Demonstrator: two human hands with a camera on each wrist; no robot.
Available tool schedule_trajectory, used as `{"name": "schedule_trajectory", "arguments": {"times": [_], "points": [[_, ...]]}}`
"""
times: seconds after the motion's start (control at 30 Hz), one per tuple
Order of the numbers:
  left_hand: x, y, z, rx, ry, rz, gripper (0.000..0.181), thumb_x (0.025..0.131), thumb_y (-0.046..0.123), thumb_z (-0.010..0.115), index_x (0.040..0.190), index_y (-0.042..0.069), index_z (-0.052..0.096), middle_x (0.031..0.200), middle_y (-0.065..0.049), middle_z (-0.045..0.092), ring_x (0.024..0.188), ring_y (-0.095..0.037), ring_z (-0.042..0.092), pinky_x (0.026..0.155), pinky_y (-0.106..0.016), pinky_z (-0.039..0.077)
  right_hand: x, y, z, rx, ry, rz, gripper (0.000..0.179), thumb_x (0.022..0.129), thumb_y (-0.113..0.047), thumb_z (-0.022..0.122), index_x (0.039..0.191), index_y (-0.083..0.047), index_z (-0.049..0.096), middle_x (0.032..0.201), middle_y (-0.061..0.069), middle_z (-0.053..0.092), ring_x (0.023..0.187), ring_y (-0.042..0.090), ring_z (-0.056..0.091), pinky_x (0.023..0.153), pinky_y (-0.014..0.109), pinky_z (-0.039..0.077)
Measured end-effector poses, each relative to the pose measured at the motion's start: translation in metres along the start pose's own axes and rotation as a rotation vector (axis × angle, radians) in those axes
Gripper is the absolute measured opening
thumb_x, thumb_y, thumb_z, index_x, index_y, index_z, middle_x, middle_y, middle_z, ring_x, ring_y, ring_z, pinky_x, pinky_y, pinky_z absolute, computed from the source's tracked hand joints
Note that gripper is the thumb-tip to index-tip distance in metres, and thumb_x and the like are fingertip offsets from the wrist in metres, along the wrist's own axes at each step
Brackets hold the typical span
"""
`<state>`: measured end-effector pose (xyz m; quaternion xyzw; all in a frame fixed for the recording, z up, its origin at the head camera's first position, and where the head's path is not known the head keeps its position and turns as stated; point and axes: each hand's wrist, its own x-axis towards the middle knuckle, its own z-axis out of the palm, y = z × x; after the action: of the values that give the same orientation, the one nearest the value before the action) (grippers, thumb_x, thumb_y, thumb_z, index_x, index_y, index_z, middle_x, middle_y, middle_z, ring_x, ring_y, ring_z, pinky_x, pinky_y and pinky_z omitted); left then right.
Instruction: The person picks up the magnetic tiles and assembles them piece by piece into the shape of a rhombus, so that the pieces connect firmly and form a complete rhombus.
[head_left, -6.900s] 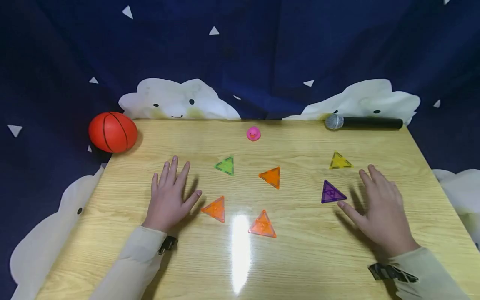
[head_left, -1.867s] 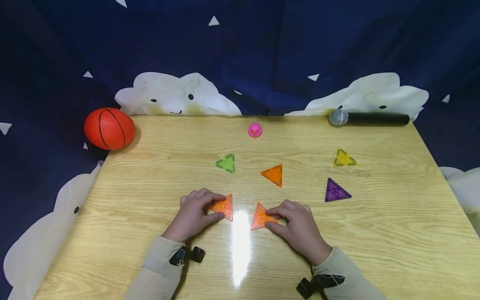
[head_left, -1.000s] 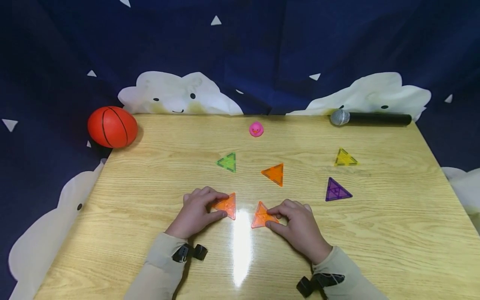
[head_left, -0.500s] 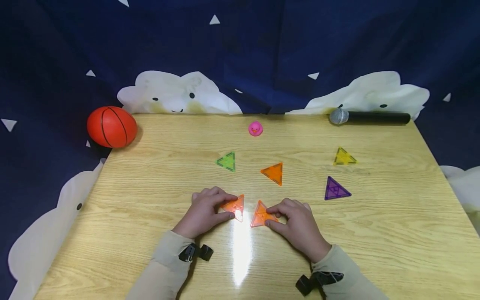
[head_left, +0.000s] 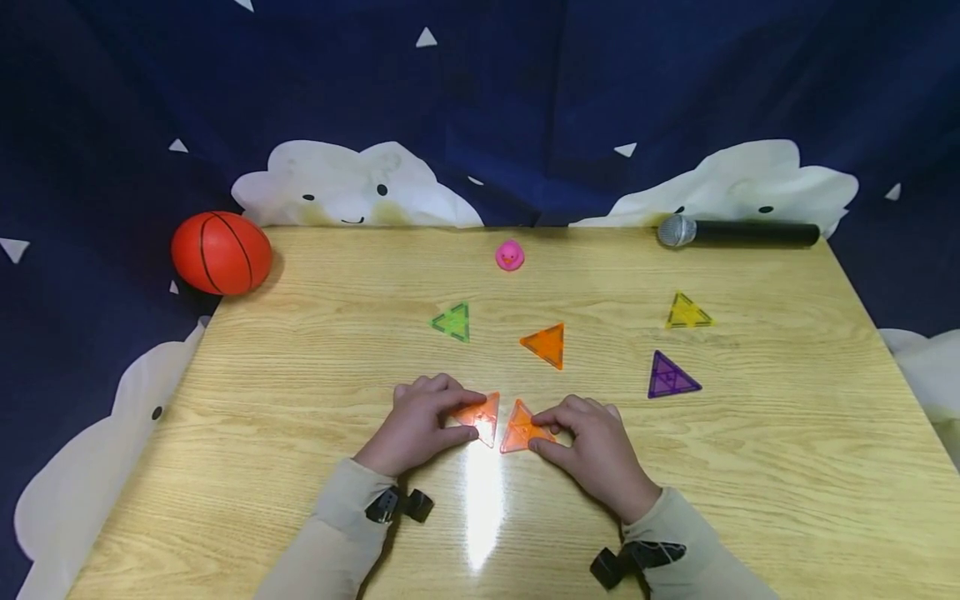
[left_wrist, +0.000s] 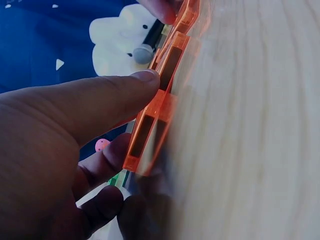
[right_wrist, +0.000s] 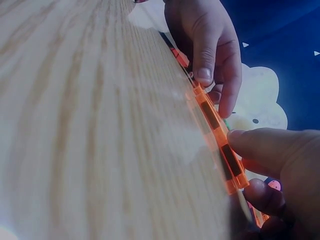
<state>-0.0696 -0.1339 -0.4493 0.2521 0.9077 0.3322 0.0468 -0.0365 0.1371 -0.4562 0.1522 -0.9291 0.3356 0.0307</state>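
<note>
Between thumb and index finger, my left hand (head_left: 420,423) pinches an orange triangular magnetic tile (head_left: 486,412) by its left part. A second orange tile (head_left: 517,433) lies just to its right, pinched by my right hand (head_left: 602,457). Only a narrow gap separates the two tiles in the head view. Seen from the left wrist, the left tile (left_wrist: 142,135) stands close to flat on the wood, dark magnets along its edge. The right wrist view shows the right-hand tile (right_wrist: 220,137) edge-on, its reflection in the tabletop.
Farther back on the wooden table (head_left: 315,333) lie a green tile (head_left: 453,322), another orange tile (head_left: 547,345), a purple tile (head_left: 670,377) and a yellow tile (head_left: 686,312). A pink toy duck (head_left: 510,256), red ball (head_left: 222,253) and microphone (head_left: 738,232) are at the back.
Both hands have come in from the sides and taken hold of the two near orange tiles. The left hand has since slid its tile rightward, while the right hand stays nearly still.
</note>
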Motion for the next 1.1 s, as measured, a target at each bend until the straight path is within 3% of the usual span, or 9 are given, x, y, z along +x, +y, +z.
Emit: {"name": "schedule_trajectory", "arguments": {"times": [0.47, 1.1], "points": [[0.0048, 0.0072, 0.0043, 0.026, -0.039, 0.015, 0.043, 0.084, 0.033, 0.082, 0.126, 0.027, 0.071, 0.104, 0.012, 0.059, 0.094, -0.011, 0.049, 0.081, -0.039, 0.025, 0.0001, 0.0007, -0.0007, -0.001, -0.009, -0.014, 0.025, 0.077, -0.032, 0.087, 0.099, -0.024, 0.078, 0.084, -0.017, 0.061, 0.085, 0.009, 0.057, 0.078, 0.037, 0.033], [0.0062, 0.0071, 0.0055, 0.041, -0.045, 0.037, 0.041, 0.087, 0.031, 0.079, 0.127, 0.026, 0.070, 0.109, 0.011, 0.059, 0.098, -0.012, 0.050, 0.080, -0.039, 0.025, 0.0006, -0.0019, -0.0017, 0.004, -0.012, -0.006, 0.025, 0.077, -0.031, 0.088, 0.098, -0.023, 0.079, 0.081, -0.016, 0.060, 0.083, 0.009, 0.055, 0.078, 0.037, 0.033]]}}
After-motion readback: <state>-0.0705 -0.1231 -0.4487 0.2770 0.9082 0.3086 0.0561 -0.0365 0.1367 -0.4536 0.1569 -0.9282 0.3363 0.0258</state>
